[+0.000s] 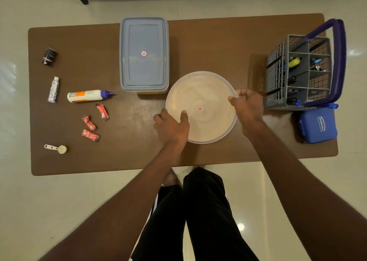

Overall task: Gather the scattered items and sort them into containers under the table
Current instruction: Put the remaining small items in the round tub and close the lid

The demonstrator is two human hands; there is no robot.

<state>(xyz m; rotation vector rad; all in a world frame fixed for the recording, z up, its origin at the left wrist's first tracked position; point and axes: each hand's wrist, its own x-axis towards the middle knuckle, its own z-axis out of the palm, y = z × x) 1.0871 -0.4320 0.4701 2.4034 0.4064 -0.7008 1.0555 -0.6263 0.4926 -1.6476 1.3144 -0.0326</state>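
Brown table; grey-blue lidded box upper centre; translucent whitish round container; three red sachets lower left; grey gridded basket with purple handles, right; blue case beneath it.

Round translucent lidded container mid-table

Both arms reach forward from the bottom of the view, bare up to the hands. The left hand is palm down, with its thumb pointing up and away from the body and its fingers curled over an edge. The right hand is a little farther out. Its thumb and fingers are bent and pinch an edge. The two hands are apart, with a wide gap between them.
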